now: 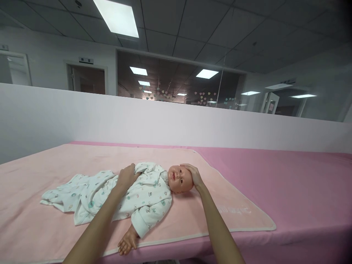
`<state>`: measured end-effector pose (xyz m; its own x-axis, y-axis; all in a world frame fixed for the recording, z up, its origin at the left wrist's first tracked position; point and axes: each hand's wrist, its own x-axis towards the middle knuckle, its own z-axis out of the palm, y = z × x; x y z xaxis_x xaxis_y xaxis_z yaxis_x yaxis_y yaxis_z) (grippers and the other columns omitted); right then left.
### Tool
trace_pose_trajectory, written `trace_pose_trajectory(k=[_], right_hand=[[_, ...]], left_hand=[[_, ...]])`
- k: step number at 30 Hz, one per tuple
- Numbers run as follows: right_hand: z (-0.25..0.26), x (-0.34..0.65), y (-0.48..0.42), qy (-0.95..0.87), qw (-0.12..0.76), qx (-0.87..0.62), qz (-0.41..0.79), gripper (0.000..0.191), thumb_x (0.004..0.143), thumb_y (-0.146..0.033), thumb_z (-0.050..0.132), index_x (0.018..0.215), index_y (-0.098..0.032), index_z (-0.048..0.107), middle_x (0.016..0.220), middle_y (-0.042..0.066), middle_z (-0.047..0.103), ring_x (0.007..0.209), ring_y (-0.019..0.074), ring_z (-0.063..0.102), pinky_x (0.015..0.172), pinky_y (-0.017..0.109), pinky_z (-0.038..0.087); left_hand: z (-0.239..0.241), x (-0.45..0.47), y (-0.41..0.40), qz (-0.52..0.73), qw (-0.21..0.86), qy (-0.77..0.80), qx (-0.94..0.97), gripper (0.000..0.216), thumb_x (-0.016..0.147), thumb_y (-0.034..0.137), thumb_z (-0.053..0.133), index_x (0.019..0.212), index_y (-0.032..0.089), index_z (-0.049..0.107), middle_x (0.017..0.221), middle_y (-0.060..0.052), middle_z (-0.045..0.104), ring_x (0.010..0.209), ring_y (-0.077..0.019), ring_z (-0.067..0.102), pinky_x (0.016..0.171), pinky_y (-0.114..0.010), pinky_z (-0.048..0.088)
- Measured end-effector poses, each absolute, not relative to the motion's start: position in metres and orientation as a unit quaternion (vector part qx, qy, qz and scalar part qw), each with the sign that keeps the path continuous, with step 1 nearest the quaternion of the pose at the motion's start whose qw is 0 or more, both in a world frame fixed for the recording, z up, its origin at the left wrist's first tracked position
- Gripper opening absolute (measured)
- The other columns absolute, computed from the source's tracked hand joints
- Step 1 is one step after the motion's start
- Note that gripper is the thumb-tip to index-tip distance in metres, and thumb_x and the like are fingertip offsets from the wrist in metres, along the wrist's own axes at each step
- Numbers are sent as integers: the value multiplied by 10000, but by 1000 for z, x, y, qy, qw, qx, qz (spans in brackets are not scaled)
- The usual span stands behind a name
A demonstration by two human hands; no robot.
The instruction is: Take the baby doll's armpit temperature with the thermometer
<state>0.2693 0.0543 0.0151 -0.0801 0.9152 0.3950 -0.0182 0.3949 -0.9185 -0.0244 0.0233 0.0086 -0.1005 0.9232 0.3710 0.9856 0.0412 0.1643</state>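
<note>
A baby doll [158, 187] in printed white clothes [143, 201] lies at the frame's lower centre. The right hand [194, 175] curves openly around its crown; the left hand [128, 178] rests on its torso, finger closure unclear. Beneath spreads a peach blanket [236, 216].

Above the white partition [170, 123], a ceiling panel [118, 16] glares, burnt out to plain white against a dim grey ceiling [214, 25], and bright rectangles [207, 74] show in the dark glass [162, 79]. Below the partition, light falls soft and fairly even, leaving a faint shadow beside the doll's head [180, 179]. High above the partition's right end, the corner fades to blurry black.
</note>
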Motion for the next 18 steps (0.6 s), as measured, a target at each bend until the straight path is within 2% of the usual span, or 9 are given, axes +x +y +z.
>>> trace_pose_trajectory(k=[18], right_hand=[[16, 269, 53, -609, 570, -368, 411, 213, 659, -327, 512, 714, -187, 663, 936, 38, 652, 920, 207, 555, 837, 296, 404]], left_hand=[[7, -23, 25, -171, 88, -721, -665, 279, 825, 388, 359, 868, 125, 442, 837, -140, 610, 809, -261, 579, 604, -279, 362]])
